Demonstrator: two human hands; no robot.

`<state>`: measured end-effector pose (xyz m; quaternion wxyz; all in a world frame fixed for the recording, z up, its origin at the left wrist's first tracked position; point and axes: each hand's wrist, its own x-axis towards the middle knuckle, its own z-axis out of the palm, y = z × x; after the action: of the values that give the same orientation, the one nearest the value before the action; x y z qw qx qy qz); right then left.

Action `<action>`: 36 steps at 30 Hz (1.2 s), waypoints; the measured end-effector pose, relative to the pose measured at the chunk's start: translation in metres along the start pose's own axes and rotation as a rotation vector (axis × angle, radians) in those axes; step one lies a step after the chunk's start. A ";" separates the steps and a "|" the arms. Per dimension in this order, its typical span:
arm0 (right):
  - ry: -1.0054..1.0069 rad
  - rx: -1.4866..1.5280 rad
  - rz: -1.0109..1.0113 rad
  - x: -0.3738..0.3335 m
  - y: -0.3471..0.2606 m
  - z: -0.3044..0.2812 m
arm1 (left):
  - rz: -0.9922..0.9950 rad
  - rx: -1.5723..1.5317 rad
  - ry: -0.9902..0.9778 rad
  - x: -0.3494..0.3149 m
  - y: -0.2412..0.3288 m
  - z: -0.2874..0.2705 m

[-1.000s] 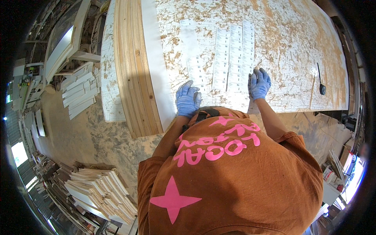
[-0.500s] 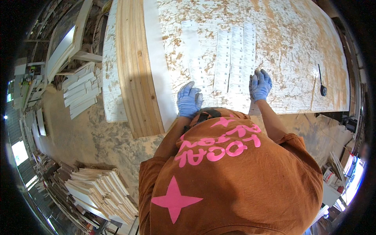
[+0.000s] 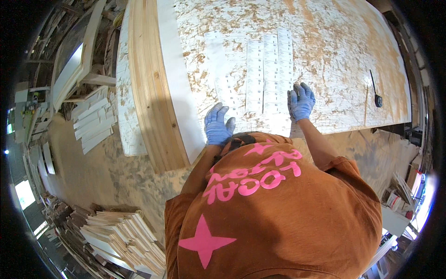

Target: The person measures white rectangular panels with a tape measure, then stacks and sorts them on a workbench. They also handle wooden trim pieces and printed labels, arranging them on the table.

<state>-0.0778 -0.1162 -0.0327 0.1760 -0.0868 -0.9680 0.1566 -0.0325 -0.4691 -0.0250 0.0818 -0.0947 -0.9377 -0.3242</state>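
At the worktable (image 3: 337,56), two gloved hands (image 3: 303,103), loosely spread, flank four paper strips (image 3: 271,69).

Stacked boards (image 3: 123,239) (pale), white slats (image 3: 95,122), dusty floor (image 3: 76,169)

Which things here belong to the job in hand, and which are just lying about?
Likely in use:
leftmost printed strip, near the left hand
three printed strips, beside the right hand
table beneath them

Apparently just lying about:
small black object, table's right part
long wooden boards, table's left part
stacked boards, lower left
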 end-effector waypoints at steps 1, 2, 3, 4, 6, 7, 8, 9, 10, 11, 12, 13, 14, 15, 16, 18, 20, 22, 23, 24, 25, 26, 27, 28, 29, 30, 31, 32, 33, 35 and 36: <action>0.001 -0.007 0.005 -0.001 0.002 0.001 | 0.007 0.021 -0.005 0.001 0.002 -0.001; -0.013 0.010 0.012 -0.002 0.006 0.002 | 0.014 0.042 -0.009 0.003 0.003 -0.002; -0.012 0.006 -0.003 -0.002 0.003 0.000 | 0.021 0.073 -0.006 0.003 0.002 -0.001; -0.020 0.016 -0.008 -0.001 0.001 -0.001 | 0.028 0.105 -0.002 0.003 0.001 0.001; -0.050 0.014 0.005 0.002 -0.006 -0.006 | 0.043 0.164 0.008 0.006 -0.001 0.004; -0.074 0.006 -0.007 0.002 -0.012 -0.012 | 0.044 0.175 0.005 0.007 -0.003 0.005; -0.089 0.002 -0.016 0.002 -0.013 -0.013 | 0.043 0.186 0.003 0.008 -0.004 0.007; -0.106 0.000 -0.025 0.002 -0.013 -0.012 | 0.041 0.199 0.000 0.009 -0.003 0.007; -0.121 -0.017 -0.033 0.003 -0.012 -0.013 | 0.041 0.231 -0.002 0.010 -0.002 0.007; -0.137 -0.033 -0.042 0.004 -0.012 -0.013 | 0.048 0.232 0.000 0.011 -0.002 0.008; -0.155 -0.047 -0.051 0.003 -0.012 -0.012 | 0.055 0.237 0.000 0.011 -0.001 0.006; -0.159 -0.046 -0.054 0.003 -0.012 -0.012 | 0.060 0.241 0.001 0.012 0.001 0.005; -0.164 -0.045 -0.058 0.003 -0.011 -0.012 | 0.054 0.229 0.002 0.013 0.002 0.004; -0.168 -0.042 -0.064 0.004 -0.011 -0.013 | 0.045 0.220 0.005 0.015 0.005 0.002; -0.178 -0.042 -0.066 0.005 -0.012 -0.013 | 0.037 0.210 0.008 0.018 0.009 0.000; -0.196 -0.041 -0.069 0.004 -0.015 -0.016 | 0.007 0.208 0.012 0.025 0.019 -0.004; -0.219 -0.011 -0.078 0.004 -0.016 -0.021 | 0.022 0.207 0.025 0.033 0.036 -0.008; -0.223 0.017 -0.083 0.004 -0.016 -0.022 | 0.032 0.125 -0.005 0.039 0.049 -0.004; -0.227 0.024 -0.080 0.004 -0.016 -0.021 | 0.038 0.084 -0.022 0.043 0.057 -0.002; -0.234 0.029 -0.079 0.004 -0.016 -0.022 | -0.031 0.075 -0.085 0.048 0.071 -0.001; -0.241 0.034 -0.078 0.005 -0.016 -0.023 | -0.042 0.071 -0.107 0.052 0.076 0.004; -0.230 0.063 -0.075 0.004 -0.016 -0.024 | -0.054 0.066 -0.129 0.057 0.081 0.011; -0.211 0.081 -0.076 0.004 -0.015 -0.021 | -0.066 0.063 -0.149 0.061 0.084 0.018; -0.216 0.085 -0.071 0.004 -0.014 -0.019 | -0.072 0.094 -0.188 0.067 0.087 0.024; -0.221 0.088 -0.067 0.003 -0.013 -0.019 | -0.074 0.104 -0.196 0.070 0.091 0.030; -0.225 0.090 -0.058 0.002 -0.015 -0.020 | -0.076 0.116 -0.203 0.073 0.094 0.035; -0.216 0.108 -0.061 0.003 -0.014 -0.020 | -0.079 0.128 -0.211 0.075 0.098 0.039; -0.207 0.127 -0.065 0.004 -0.013 -0.020 | -0.076 0.207 -0.240 0.078 0.101 0.043; -0.201 0.145 -0.067 0.004 -0.011 -0.020 | -0.074 0.286 -0.273 0.079 0.103 0.048; -0.185 0.177 -0.072 0.005 -0.009 -0.020 | -0.065 0.357 -0.298 0.080 0.105 0.055; -0.176 0.196 -0.072 0.005 -0.008 -0.021 | -0.058 0.349 -0.295 0.079 0.103 0.055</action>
<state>-0.0760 -0.1168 -0.0096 0.1033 -0.0204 -0.9622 0.2512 -0.0906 -0.3451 0.0104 -0.0502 -0.0985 -0.9837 -0.1419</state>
